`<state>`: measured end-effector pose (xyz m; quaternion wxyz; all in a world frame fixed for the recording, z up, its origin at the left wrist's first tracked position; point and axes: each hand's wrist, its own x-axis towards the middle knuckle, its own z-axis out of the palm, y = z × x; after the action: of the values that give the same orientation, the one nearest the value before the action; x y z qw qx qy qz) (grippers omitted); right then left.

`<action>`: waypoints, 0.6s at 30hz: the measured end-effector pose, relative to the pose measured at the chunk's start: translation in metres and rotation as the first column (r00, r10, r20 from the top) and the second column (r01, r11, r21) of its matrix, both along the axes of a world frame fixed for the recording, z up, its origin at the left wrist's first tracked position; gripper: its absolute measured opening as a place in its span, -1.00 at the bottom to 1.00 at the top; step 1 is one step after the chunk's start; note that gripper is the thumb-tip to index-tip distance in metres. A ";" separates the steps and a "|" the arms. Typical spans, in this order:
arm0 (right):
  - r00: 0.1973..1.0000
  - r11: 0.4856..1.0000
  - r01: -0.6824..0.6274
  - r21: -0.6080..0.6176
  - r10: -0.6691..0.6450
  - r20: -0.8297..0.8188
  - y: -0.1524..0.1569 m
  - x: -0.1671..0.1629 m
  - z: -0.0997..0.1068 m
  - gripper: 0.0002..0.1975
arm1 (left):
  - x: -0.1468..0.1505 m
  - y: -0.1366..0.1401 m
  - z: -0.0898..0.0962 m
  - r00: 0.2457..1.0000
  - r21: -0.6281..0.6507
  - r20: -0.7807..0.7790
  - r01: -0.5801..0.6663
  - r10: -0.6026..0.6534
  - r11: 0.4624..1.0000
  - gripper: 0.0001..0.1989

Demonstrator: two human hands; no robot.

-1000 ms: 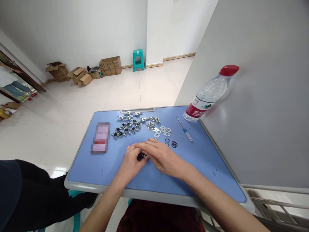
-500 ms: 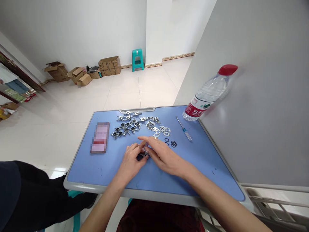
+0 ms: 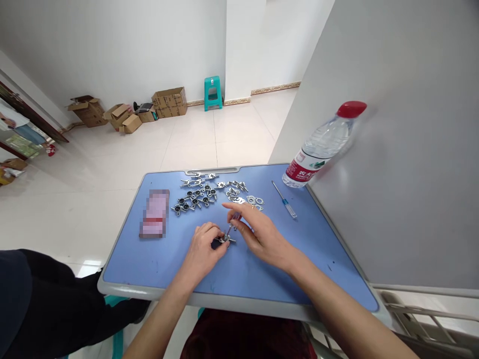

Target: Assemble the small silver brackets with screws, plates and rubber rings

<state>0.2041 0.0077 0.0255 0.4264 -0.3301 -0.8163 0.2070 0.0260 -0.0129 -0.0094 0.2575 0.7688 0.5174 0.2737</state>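
Note:
My left hand (image 3: 204,248) rests on the blue tabletop with its fingers closed on a small metal fitting (image 3: 228,240). A dark piece shows beneath that fitting, mostly hidden by the fingers. My right hand (image 3: 262,234) grips a small screwdriver (image 3: 229,230) by its clear handle, the shaft slanting down to the fitting. Beyond my hands lie several metal fittings with black round centres (image 3: 195,201). Several flat metal gaskets (image 3: 258,200) lie just past my right hand, partly covered by it. A pile of small metal parts (image 3: 235,187) sits behind them.
A second screwdriver (image 3: 286,202) lies on the right of the table (image 3: 318,269). A water bottle (image 3: 318,149) stands by the grey panel (image 3: 404,174). At the left is a blurred pinkish rectangular item (image 3: 154,213). Another person's dark-clothed leg (image 3: 71,299) is beside the table.
My right hand has shifted slightly right and up, baring the screwdriver's shaft and more of the fitting. It now covers the black rings. My left hand stays in place.

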 end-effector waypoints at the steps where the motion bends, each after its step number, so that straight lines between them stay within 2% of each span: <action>1: 1.000 1.000 0.013 0.011 -0.014 0.017 0.001 0.002 0.001 -0.63 | 0.000 0.000 0.000 1.000 -0.001 -0.001 0.001 -0.001 1.000 -0.93; 5: 0.996 1.000 0.004 0.012 -0.006 0.094 0.002 0.004 0.003 -0.69 | 0.000 0.000 0.000 1.000 -0.001 -0.001 0.001 -0.001 1.000 -0.93; 18: 0.987 1.000 -0.016 0.010 0.015 0.160 0.000 -0.001 0.003 -0.72 | 0.001 0.001 0.001 1.000 0.013 -0.009 0.001 -0.001 1.000 -0.91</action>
<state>0.2032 0.0079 0.0281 0.3596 -0.3370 -0.8516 0.1786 0.0267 -0.0120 -0.0080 0.2505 0.7719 0.5163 0.2735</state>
